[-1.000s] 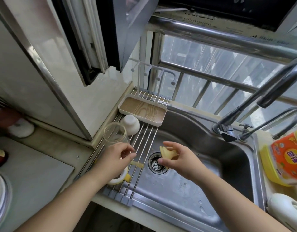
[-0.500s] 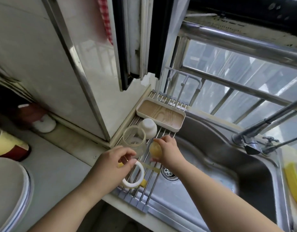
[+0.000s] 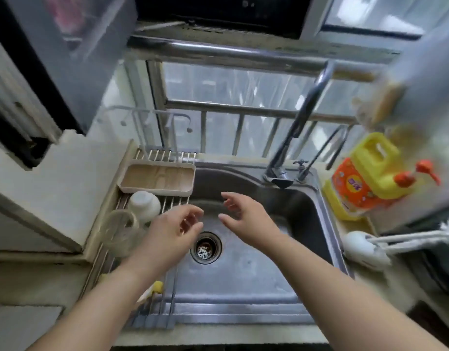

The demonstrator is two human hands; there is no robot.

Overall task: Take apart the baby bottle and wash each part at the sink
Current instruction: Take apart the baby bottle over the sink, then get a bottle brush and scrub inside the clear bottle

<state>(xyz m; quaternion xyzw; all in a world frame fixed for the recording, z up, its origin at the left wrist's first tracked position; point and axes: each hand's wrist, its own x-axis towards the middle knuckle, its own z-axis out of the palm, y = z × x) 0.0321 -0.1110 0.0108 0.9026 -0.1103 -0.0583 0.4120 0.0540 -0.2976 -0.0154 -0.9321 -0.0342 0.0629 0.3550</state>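
While both hands hover empty over a steel sink [image 3: 307,219], the bottle parts sit on a wire drying rack [image 3: 165,307] laid across the sink's left side. Farthest left on the rack, the clear bottle body [image 3: 119,231] stands upright, touching the left wrist. Just behind it stands a white cap [image 3: 143,205], dome up. Behind the cap, a shallow tray [image 3: 157,178] with a wood-grain floor lies on the rack's far end. Nearer the viewer, a pale ring with a yellow piece [image 3: 156,287] peeks out from under the left forearm; most of it is hidden.

The left hand [image 3: 167,234] hangs above the rack's right edge, fingers loosely curved and spread, holding nothing. Just to its right and apart from it, the right hand [image 3: 246,219] floats over the basin, fingers relaxed and parted, also holding nothing. Below and between them, the round drain [image 3: 205,248] shows its strainer.

Behind the basin, a tall curved tap [image 3: 296,127] rises toward a barred window. On the surface right of the sink stands a yellow pump bottle of dish soap [image 3: 370,173] with an orange label, and nearer, a white brush-like tool [image 3: 362,247] lies on its side. The view is blurred at the edges.
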